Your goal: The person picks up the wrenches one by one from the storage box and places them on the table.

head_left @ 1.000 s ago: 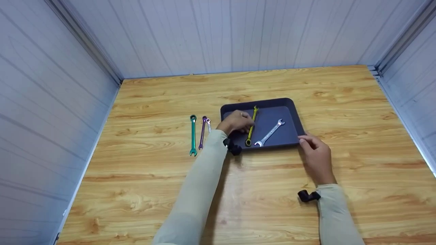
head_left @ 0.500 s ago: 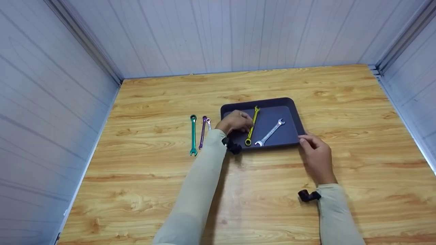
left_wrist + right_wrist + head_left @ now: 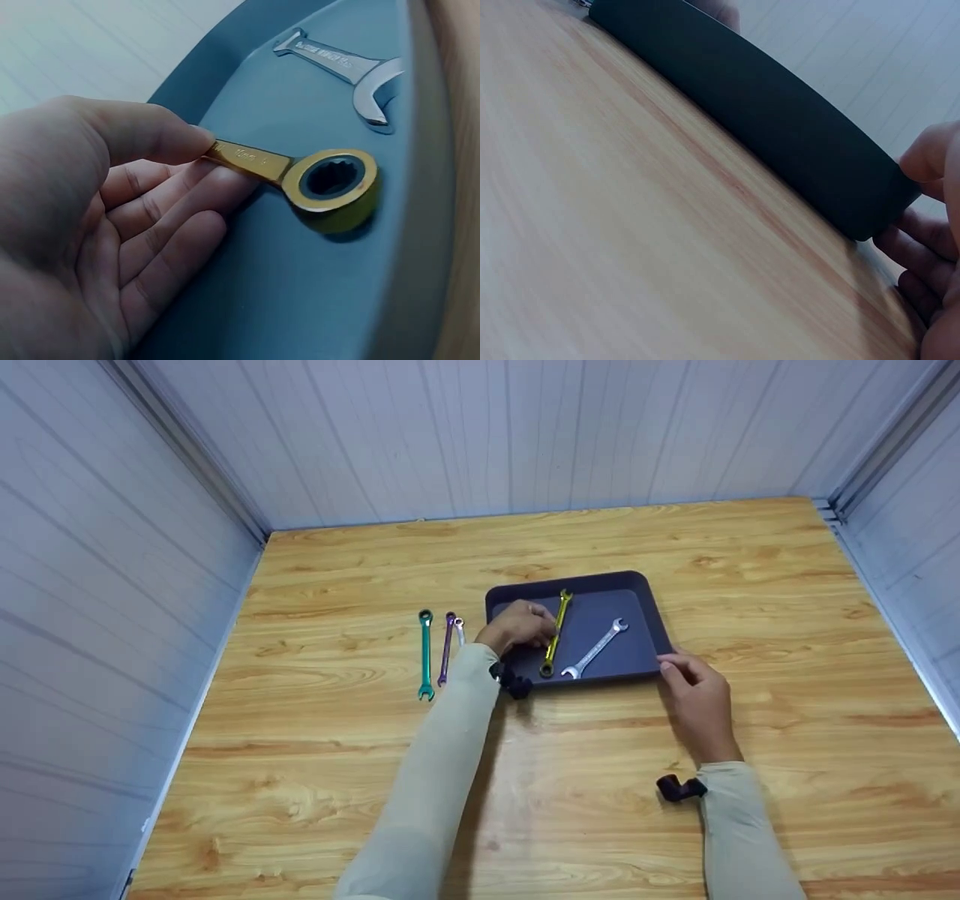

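My left hand (image 3: 521,625) reaches into a dark rectangular tray (image 3: 632,660) and pinches a yellow ratchet wrench (image 3: 561,619) by its shank. Thumb and forefinger close on it in the left wrist view, where the wrench's ring end (image 3: 334,180) points toward the tray's near wall. To its right, a silver open-ended wrench (image 3: 596,649) lies slanted on the tray floor. At the tray's near right corner my right hand (image 3: 701,706) grips the rim; the right wrist view has the thumb at the top edge and fingers low against the outer wall (image 3: 757,112).
Left of the tray, a green wrench (image 3: 426,652), a purple wrench (image 3: 447,649) and a small silver wrench (image 3: 460,630) lie on the wooden table (image 3: 315,780). The left forearm partly covers the small one. White panel walls (image 3: 480,435) enclose the table's back and sides.
The yellow wrench's upper end has swung slightly to the right in the left hand's pinch. The right hand stays on the tray corner; the head view has shifted a little.
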The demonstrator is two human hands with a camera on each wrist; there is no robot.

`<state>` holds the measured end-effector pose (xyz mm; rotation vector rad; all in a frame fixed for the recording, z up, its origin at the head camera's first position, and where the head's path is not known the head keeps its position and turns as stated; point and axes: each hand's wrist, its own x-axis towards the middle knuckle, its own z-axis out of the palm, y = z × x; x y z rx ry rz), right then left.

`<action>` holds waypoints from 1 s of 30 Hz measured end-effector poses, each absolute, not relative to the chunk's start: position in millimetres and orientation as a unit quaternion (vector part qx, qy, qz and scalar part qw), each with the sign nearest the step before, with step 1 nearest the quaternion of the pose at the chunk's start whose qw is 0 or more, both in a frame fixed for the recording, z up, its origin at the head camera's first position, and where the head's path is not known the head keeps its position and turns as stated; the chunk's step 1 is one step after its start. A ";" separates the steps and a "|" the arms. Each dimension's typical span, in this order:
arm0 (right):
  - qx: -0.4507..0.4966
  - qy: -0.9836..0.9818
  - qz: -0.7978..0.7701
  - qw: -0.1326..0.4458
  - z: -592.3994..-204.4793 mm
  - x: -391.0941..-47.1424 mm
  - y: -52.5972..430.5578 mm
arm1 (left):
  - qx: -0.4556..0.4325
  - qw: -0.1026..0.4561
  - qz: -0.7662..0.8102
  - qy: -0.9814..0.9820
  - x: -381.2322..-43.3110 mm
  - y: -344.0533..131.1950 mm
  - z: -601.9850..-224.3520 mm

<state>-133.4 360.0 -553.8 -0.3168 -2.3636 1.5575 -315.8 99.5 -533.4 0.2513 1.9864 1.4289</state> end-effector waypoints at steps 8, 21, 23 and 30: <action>-0.116 -0.822 0.538 0.146 -555.1 -134.6 360.7 | 0.102 0.324 0.556 0.759 -313.0 101.6 -534.6; -0.116 -0.818 0.546 0.141 -553.2 -133.1 360.2 | 0.106 0.326 0.573 0.745 -311.3 101.5 -535.7; -0.112 -0.819 0.543 0.144 -553.7 -133.7 360.6 | 0.111 0.326 0.575 0.742 -311.3 101.7 -535.7; -0.112 -0.825 0.535 0.143 -554.4 -135.9 360.3 | 0.106 0.326 0.579 0.740 -312.5 100.2 -537.1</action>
